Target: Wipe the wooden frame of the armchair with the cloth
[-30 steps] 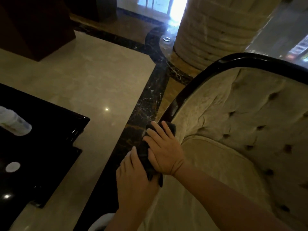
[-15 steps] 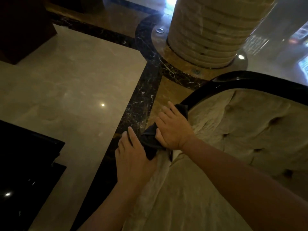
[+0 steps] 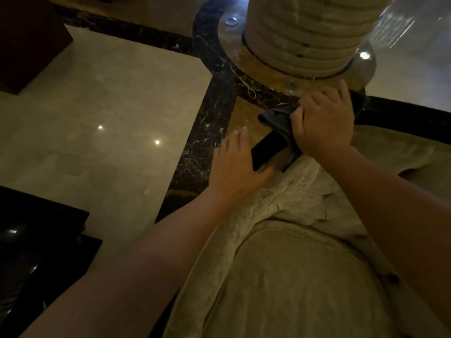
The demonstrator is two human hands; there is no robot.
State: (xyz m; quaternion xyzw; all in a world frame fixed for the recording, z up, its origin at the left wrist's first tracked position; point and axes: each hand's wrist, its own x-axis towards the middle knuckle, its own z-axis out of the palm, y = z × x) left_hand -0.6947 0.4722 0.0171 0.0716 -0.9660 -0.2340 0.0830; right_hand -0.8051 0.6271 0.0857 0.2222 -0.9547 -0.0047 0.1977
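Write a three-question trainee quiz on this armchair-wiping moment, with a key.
1. True or false: the right hand presses the cloth onto the dark wooden frame.
2. Which hand lies flat, holding nothing?
A. left hand
B. right hand
3. Fill in: behind the armchair stands a ribbed stone ____.

Key: 1 true; 2 A; 3 column.

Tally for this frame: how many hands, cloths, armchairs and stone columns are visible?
Hands: 2, left hand and right hand
Cloths: 1, dark cloth
Armchairs: 1, armchair with dark wooden frame
Stone columns: 1, column
Total: 5
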